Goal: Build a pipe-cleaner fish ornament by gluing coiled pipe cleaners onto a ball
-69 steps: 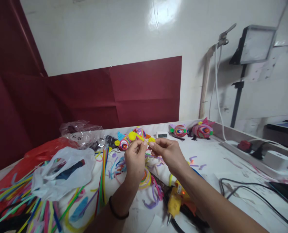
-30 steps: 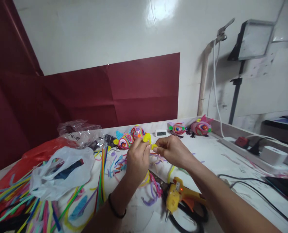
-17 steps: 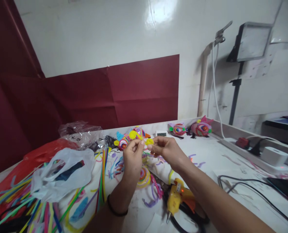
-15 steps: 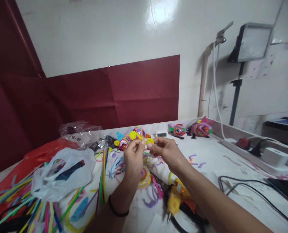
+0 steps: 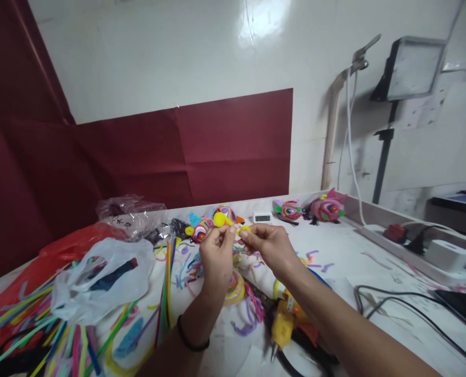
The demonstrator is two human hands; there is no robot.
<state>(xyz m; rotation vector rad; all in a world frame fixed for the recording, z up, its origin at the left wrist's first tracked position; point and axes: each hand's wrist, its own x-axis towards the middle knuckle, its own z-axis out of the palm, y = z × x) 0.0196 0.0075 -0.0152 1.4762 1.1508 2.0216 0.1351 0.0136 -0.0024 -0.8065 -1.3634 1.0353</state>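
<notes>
Yellow pipe cleaner (image 5: 228, 222), already wound into a small flat coil at each end, is held up above the table (image 5: 346, 256) between both hands. The left hand (image 5: 216, 256) is closed on it by thumb and fingertips just under the left coil, and the right hand (image 5: 267, 247) is pinched on it beside the right coil, so that the short straight run between the coils is hidden inside the two grips. Compared with the picture from a second ago, where the hands were pressed close together and the piece was bunched between them, the hands are now slightly raised and eased apart, and both coils are shown clearly; since half a second ago almost nothing is altered beyond a small lift of the left coil. From this it is judged that the coiling itself is largely finished and that the piece is only being trimmed in shape by small twists. Below the wrists a yellow glue gun (image 5: 282, 327) is lying with a small red light showing on it, next to a finished multicoloured spiral disc (image 5: 235, 289). Loose chenille stems (image 5: 40, 324) are spread at the left under a white plastic bag (image 5: 99, 277), and completed coiled figures (image 5: 327, 208) are ranged along the far edge.
</notes>
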